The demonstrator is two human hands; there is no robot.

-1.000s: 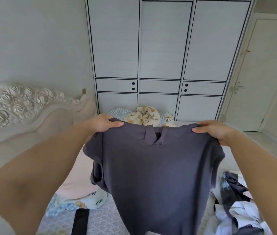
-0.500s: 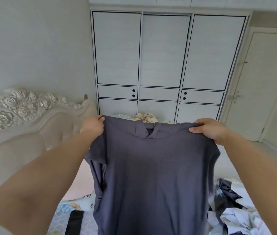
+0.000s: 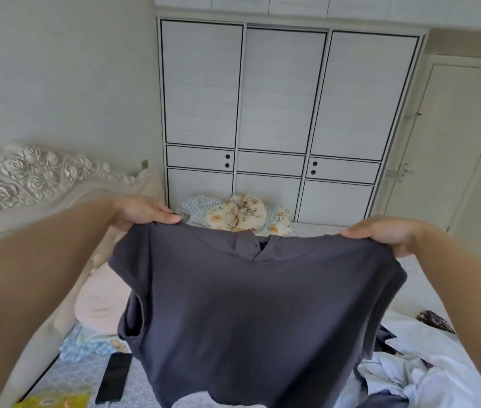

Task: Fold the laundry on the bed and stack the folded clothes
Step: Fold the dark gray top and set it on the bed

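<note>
I hold a dark grey short-sleeved shirt (image 3: pixel 251 313) spread out in the air above the bed (image 3: pixel 422 293). My left hand (image 3: pixel 142 212) pinches its left shoulder and my right hand (image 3: pixel 386 235) pinches its right shoulder. The collar faces away at the top middle and the hem hangs down toward me. A heap of unfolded white and dark clothes (image 3: pixel 416 372) lies on the bed at the lower right, partly hidden by the shirt.
A carved headboard (image 3: pixel 27 184) runs along the left. A pink pillow (image 3: pixel 100 304), a black phone (image 3: pixel 114 378) and a yellow packet (image 3: pixel 56 401) lie at the lower left. Floral bedding (image 3: pixel 242 213) sits at the far end before a white wardrobe (image 3: pixel 277 113).
My hands have moved further apart and lowered the shirt a little, so it now stretches wider. The camera has tilted down, showing more of the bed.
</note>
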